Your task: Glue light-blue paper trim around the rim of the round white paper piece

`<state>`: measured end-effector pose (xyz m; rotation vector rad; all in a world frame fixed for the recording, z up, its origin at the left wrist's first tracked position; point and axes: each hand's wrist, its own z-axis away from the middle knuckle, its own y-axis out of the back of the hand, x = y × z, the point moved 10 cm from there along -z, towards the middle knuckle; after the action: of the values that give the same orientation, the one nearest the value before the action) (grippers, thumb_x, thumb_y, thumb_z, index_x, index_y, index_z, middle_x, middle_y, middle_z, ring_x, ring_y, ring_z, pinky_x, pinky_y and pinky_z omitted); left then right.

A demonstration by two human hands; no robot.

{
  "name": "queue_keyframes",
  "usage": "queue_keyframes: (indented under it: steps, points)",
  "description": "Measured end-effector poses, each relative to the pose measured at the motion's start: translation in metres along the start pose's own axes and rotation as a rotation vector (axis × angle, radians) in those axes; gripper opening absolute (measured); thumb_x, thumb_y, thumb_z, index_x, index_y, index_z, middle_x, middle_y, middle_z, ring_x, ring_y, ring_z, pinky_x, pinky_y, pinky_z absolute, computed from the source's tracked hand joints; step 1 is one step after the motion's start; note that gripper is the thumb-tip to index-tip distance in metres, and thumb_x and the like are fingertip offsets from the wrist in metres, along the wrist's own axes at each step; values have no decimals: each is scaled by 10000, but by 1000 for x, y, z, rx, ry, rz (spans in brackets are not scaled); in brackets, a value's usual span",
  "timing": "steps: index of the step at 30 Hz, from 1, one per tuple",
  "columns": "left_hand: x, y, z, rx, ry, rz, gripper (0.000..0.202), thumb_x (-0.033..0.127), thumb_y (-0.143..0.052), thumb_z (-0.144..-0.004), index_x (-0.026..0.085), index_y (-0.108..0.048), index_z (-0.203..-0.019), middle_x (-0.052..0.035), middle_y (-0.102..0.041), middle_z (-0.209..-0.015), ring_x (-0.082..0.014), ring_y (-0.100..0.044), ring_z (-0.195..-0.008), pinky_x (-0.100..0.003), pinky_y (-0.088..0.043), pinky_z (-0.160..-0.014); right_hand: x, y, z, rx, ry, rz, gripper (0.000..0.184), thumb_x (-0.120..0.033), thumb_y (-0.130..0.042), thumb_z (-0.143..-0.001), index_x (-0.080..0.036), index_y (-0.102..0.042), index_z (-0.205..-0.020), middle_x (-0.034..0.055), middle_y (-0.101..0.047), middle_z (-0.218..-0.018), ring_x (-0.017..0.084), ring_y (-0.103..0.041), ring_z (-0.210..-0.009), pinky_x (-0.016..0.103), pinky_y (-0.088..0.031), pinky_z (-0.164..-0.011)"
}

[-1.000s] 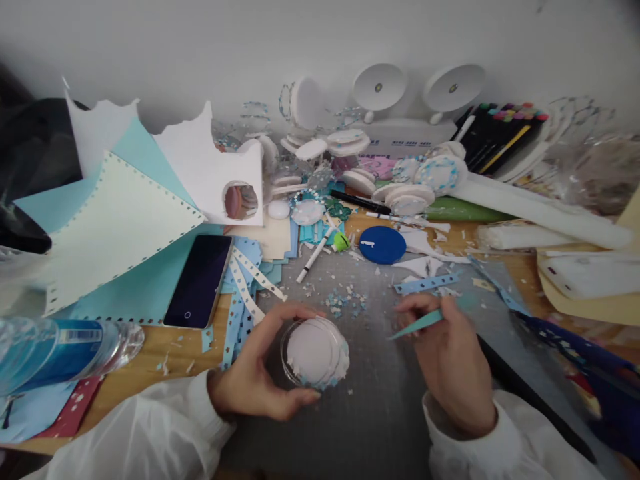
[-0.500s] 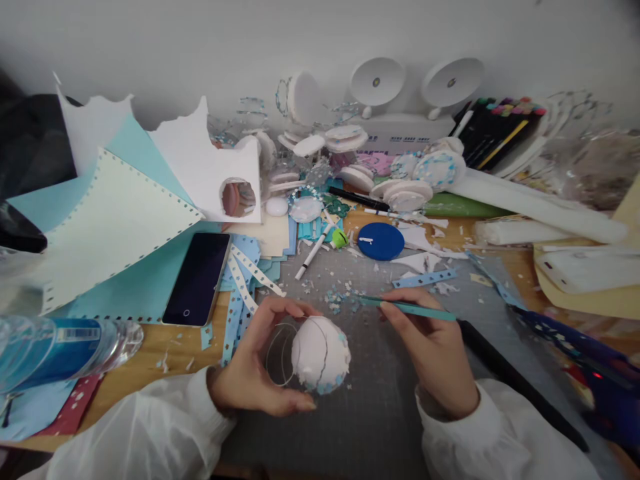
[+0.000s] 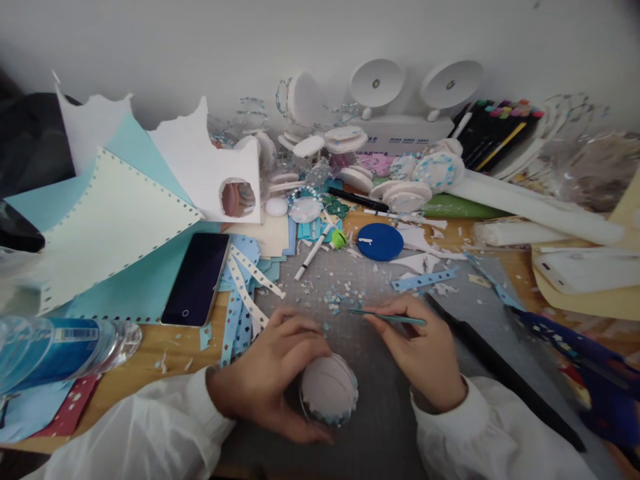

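Observation:
Curled around the left side of a white round disc is my left hand, its fingers and thumb gripping the edge. Small pale blue bits and thin wire show along the disc's rim. Between thumb and fingers, my right hand holds teal tweezers, their tips pointing left. Those tips are close to a scatter of tiny white and blue paper pieces on the grey cutting mat. A black-handled tool lies beside my right hand.
A phone and a water bottle lie left. Punched paper strips are near my left hand. A blue oval lid sits ahead. At right lies a blue glue gun. White discs and markers crowd the back.
My left hand has brought the disc lower and nearer me, turning it. My right hand has shifted left with the tweezers, whose tips are closer to the paper pieces.

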<state>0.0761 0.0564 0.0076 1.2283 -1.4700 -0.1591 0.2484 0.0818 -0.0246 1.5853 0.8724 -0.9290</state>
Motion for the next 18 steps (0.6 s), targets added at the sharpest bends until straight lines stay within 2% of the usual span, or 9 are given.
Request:
queue_keyframes:
  steps: [2,6,9,11,13,15,18]
  points:
    - [4,-5,-2,-42,-36,-55,800,576,-779,-573,196,-472,-1207,-114,-704,-1013,-323,-606,-988,-441,-329,-911,-1,-4,1,-29,19,-3,71,-283,-695,-798,-236,-652,-767,38,-710,-797,215,-658,-769,338,-489,-697]
    - [2,-8,-4,-90,-24,-57,857,667,-746,-557,194,-481,-1221,-130,-698,-1058,-333,-598,-1009,-450,-317,-937,-3,-8,1,-46,41,-3,57,-267,-692,-800,-238,-653,-770,36,-714,-800,213,-666,-769,339,-506,-700]
    - [2,-1,-3,-69,-31,24,942,731,-724,-511,198,-484,-1250,-140,-660,-1144,-332,-580,-1026,-442,-331,-944,-3,-7,1,-36,43,0,60,-261,-695,-799,-237,-651,-767,33,-712,-794,210,-667,-765,333,-512,-692]
    - [2,7,-2,-12,-25,105,845,720,-678,-594,189,-508,-1228,-142,-646,-1149,-322,-578,-1014,-433,-352,-921,-6,-3,2,-5,62,-10,66,-249,-701,-795,-230,-645,-765,35,-710,-798,207,-670,-771,327,-517,-688]
    - [-4,16,1,77,36,173,569,597,-562,-800,173,-540,-1178,-136,-642,-1114,-294,-577,-1003,-417,-374,-893,-12,2,3,35,108,-43,77,-227,-709,-787,-223,-636,-762,33,-704,-792,200,-675,-766,310,-524,-667]
    - [-15,22,5,177,155,202,292,368,-439,-938,165,-571,-1102,-115,-644,-1040,-245,-574,-978,-381,-397,-871,-18,5,4,57,155,-81,90,-198,-713,-781,-221,-627,-764,23,-697,-778,188,-680,-758,288,-530,-652]
    - [-27,25,11,282,296,208,181,159,-414,-948,162,-592,-983,-70,-632,-916,-177,-568,-898,-303,-430,-820,-23,4,5,55,195,-76,103,-168,-706,-784,-227,-621,-785,8,-693,-781,170,-681,-768,267,-531,-669]
